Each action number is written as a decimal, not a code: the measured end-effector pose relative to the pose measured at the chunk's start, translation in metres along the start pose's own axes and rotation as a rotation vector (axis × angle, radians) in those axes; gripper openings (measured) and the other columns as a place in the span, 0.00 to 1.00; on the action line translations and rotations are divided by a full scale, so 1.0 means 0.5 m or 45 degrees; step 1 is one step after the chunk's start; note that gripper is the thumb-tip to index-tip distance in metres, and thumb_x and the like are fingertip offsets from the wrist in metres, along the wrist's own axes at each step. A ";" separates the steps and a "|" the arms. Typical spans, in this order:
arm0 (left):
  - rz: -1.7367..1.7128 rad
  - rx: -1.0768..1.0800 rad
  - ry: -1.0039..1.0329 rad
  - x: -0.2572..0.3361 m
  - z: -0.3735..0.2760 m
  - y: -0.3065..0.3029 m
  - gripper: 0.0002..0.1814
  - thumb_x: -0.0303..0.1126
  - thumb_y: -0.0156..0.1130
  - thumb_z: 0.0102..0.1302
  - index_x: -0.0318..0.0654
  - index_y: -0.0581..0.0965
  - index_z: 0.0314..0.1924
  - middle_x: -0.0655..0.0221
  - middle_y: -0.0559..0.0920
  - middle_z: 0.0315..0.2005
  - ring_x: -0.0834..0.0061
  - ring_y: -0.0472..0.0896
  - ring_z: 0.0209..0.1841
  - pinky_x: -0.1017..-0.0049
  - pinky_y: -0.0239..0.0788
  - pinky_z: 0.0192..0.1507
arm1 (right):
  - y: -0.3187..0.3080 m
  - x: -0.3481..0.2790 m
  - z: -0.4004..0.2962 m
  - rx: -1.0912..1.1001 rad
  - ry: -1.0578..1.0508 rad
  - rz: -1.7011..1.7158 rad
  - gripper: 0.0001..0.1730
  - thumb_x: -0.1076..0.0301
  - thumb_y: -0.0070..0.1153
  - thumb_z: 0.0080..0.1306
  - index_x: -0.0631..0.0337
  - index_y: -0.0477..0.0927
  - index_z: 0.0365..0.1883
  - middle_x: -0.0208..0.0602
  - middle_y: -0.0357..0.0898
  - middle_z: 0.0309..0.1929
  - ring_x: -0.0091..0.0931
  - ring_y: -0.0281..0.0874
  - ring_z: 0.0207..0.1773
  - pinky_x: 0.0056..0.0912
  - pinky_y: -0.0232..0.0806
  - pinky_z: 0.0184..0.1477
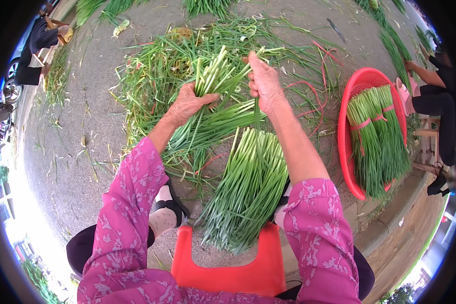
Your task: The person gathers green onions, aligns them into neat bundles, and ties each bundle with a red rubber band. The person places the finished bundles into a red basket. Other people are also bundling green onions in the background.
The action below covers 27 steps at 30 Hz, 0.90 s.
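Note:
My left hand (193, 103) is closed around a bunch of green leafy stalks (212, 72), probably garlic chives, with their pale cut ends pointing up and away. To its right my right hand (264, 78) pinches a few stalks between thumb and fingers, and long leaves hang below it. Under both hands spreads a messy heap of loose stalks and trimmings (155, 76). A neat pile of chives (247, 182) lies on the ground between my feet, pale ends away from me, its leaf tips near the red plastic stool (228, 275).
A red plastic basket (344, 133) at the right holds several tied chive bundles (376, 140). Pink ties (323, 95) and a dark thin tool (336, 30) lie on the pavement. More chives (207, 7) lie at the far edge. Other people sit at left and right.

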<state>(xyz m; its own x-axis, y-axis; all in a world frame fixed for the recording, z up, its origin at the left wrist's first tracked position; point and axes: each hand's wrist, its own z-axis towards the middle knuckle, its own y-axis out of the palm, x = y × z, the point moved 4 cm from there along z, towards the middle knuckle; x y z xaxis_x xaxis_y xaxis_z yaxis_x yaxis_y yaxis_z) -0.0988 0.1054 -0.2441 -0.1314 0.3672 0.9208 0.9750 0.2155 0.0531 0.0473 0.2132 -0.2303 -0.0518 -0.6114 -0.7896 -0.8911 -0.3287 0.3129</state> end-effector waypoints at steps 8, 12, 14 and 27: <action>-0.196 0.210 0.016 -0.013 -0.004 0.000 0.13 0.33 0.65 0.55 0.35 0.77 0.38 0.73 0.79 0.29 0.84 0.75 0.28 0.81 0.71 0.25 | 0.027 0.039 0.009 0.048 -0.297 -0.030 0.10 0.60 0.56 0.61 0.56 0.78 0.35 0.15 0.61 0.19 0.10 0.50 0.14 0.15 0.43 0.13; -0.203 0.249 0.067 -0.010 -0.002 0.003 0.12 0.33 0.64 0.56 0.34 0.77 0.38 0.73 0.79 0.28 0.84 0.75 0.27 0.80 0.71 0.24 | 0.023 0.034 0.009 0.161 -0.399 -0.157 0.11 0.59 0.52 0.64 0.57 0.79 0.34 0.14 0.59 0.17 0.10 0.48 0.15 0.17 0.42 0.15; -0.159 0.242 0.075 -0.005 -0.001 0.008 0.11 0.32 0.63 0.57 0.34 0.77 0.38 0.72 0.79 0.28 0.84 0.75 0.26 0.80 0.71 0.23 | 0.021 0.031 0.010 0.192 -0.502 -0.177 0.12 0.58 0.50 0.65 0.56 0.79 0.34 0.14 0.57 0.17 0.10 0.47 0.15 0.18 0.41 0.15; 0.107 0.129 -0.003 0.017 -0.019 0.008 0.12 0.31 0.62 0.56 0.31 0.76 0.38 0.68 0.80 0.29 0.79 0.78 0.32 0.77 0.72 0.32 | 0.027 -0.031 0.011 0.075 -0.527 -0.274 0.13 0.60 0.44 0.67 0.56 0.79 0.35 0.15 0.56 0.15 0.11 0.48 0.15 0.18 0.42 0.15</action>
<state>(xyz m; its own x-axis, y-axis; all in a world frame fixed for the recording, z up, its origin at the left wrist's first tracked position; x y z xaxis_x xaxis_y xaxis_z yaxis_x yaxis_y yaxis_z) -0.0944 0.1007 -0.2325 -0.0503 0.3902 0.9194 0.9596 0.2739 -0.0638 0.0336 0.2220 -0.2169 -0.0278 -0.1913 -0.9811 -0.9246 -0.3682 0.0980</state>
